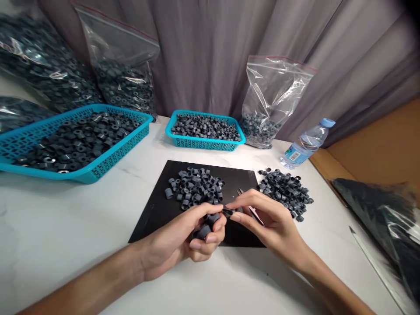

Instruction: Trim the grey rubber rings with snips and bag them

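My left hand point(197, 236) is closed around several dark grey ring-shaped plastic caps point(204, 232). Its thumb and my right hand point(262, 214) meet at one small dark cap point(227, 211), pinched by the right thumb and index finger. Partly hidden under my right hand are tweezers point(255, 215) with pink on them; whether the fingers touch them I cannot tell. Just beyond both hands a pile of grey caps point(198, 186) lies on a black mat point(154, 210). To the right, a second pile of grey caps point(285, 190) sits on the white table.
Blue baskets of grey parts stand at the left point(121, 151) and back middle point(205, 143). Behind are zip bags of parts point(124, 83), another zip bag point(272, 96) and a water bottle point(303, 146). A dark plastic-wrapped bundle point(377, 214) lies at the right edge.
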Demonstrator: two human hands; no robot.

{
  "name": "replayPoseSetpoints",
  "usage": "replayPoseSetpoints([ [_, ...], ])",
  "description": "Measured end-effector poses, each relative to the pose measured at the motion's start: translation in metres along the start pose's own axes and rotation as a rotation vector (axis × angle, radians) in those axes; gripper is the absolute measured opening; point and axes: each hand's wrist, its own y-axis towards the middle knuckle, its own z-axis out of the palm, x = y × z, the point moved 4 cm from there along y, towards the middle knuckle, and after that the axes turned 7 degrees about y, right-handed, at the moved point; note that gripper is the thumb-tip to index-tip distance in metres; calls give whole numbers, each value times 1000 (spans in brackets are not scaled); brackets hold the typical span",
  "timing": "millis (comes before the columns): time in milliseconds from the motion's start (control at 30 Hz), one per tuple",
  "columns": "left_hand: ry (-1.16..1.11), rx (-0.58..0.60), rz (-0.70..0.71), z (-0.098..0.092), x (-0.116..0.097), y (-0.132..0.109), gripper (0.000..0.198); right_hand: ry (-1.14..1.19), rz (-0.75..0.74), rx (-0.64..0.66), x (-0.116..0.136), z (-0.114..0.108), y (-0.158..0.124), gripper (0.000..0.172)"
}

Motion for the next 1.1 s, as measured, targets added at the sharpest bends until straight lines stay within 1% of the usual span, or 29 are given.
replayPoseSetpoints([
  [233, -9, -13, -34, -3, 3, 1, 37, -26, -41, 15, 3, 1, -2, 16],
  [433, 57, -71, -49, -4, 4, 5, 41, -59, -97, 46, 7, 3, -1, 20],
  [567, 137, -116, -14, -3, 6, 7, 42, -69, -111, 58, 8, 6, -1, 18],
  [700, 187, -148, 41, -3, 9, 8, 41, -71, -98, 59, 7, 7, -3, 22],
  [800, 202, -187, 61, -3, 10, 8, 37, -76, -63, 48, 6, 6, -4, 21],
  [933, 201, -249, 78, -2, 7, 7, 39, -95, -47, 32, 5, 5, -3, 18],
  [1000, 190, -251, 103, -1, 5, 7, 41, -113, -41, 5, 4, 3, -3, 17],
  [1100, 171, -212, 129, 0, 3, 6, 44, -138, -32, -50, 3, 0, -4, 16],
])
